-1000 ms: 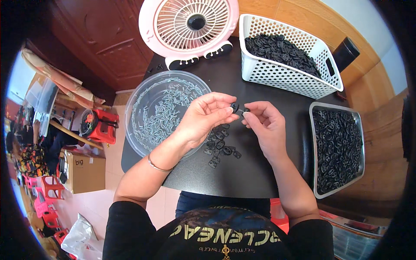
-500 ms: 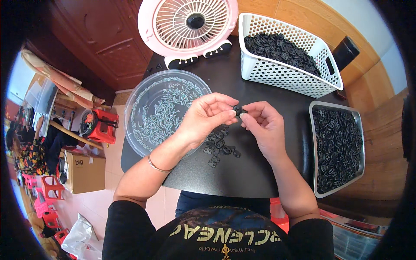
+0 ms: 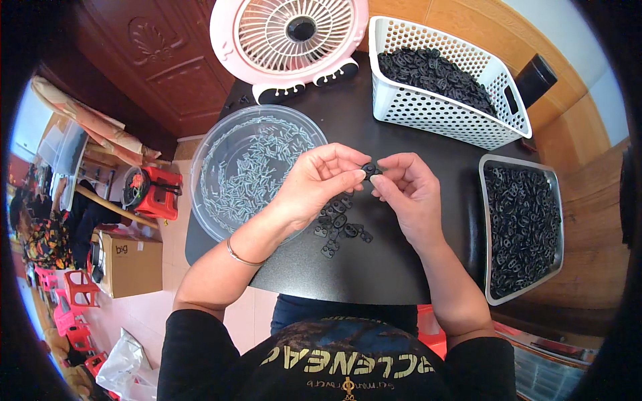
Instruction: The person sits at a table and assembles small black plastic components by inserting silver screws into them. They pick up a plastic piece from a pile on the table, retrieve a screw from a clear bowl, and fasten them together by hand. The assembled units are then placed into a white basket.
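Between both hands, above the dark table, is a small black plastic piece (image 3: 370, 170). My left hand (image 3: 326, 177) pinches one side of it with thumb and fingertips. Thumb and index finger of my right hand (image 3: 409, 190) grip the other side; whether a screw sits in it is too small to tell. Below the hands lies a loose heap of similar black plastic pieces (image 3: 340, 224) with round holes, partly covered by my left hand. A round clear tub (image 3: 200, 170) of short silvery screws (image 3: 251, 174) stands beside my left forearm.
A white perforated basket (image 3: 435, 110) of black pieces stands at the back right. Nearer on the right is a metal-rimmed tray (image 3: 486, 234) full of them. A pink fan (image 3: 227, 50) stands at the back of the table (image 3: 334, 277). A cardboard box (image 3: 137, 267) is at left.
The black piece has turned slightly between my fingertips, showing more of its face. Both hands stay nearly in place, still gripping it.
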{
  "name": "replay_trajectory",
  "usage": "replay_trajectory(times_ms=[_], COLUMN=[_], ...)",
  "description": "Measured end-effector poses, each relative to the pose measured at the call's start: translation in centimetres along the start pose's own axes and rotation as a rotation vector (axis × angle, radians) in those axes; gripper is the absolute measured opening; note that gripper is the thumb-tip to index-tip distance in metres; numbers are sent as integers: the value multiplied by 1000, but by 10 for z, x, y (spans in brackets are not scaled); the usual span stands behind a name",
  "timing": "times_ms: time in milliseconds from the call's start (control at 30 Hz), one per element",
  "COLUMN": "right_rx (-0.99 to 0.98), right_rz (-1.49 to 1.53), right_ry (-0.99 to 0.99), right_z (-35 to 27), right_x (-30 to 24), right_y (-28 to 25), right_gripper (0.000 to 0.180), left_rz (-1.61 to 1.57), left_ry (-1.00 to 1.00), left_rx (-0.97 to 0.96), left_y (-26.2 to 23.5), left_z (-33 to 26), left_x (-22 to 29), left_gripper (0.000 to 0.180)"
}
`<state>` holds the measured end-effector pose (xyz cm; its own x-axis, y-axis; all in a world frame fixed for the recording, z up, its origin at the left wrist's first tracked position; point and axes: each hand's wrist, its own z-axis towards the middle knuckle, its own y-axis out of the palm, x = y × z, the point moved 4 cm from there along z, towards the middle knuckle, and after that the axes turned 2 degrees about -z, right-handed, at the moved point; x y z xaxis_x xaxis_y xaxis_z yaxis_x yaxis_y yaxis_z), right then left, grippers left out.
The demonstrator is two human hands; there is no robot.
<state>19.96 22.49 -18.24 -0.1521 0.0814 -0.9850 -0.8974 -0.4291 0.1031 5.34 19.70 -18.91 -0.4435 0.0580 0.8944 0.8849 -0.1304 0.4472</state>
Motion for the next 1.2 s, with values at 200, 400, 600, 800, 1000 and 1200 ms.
replay_trajectory(times_ms=[200,400,600,800,1000,1200], right_rx=[9,-11,-56,-63,-117,-133], right_rz=[-3,16,19,-178,-209,-171], right_ry=[6,49,4,-117,-80,-127], right_z=[0,-1,0,-1,-1,-1], right_x=[1,2,3,1,2,5], right_y=[1,2,3,7,7,7], right_gripper=[18,17,24,31,30,28], left_rz=[-18,7,-11,-174,-142,-124], left_ry=[-20,-21,-78,-128,-196,-248], left_rx=[14,7,34,11,-29,-19], left_y=[0,0,-2,-2,-4,-2], left_z=[0,-1,-2,1,-3,-5], left_x=[-1,-1,-2,-3,-1,0], left_gripper=[18,16,15,25,37,40])
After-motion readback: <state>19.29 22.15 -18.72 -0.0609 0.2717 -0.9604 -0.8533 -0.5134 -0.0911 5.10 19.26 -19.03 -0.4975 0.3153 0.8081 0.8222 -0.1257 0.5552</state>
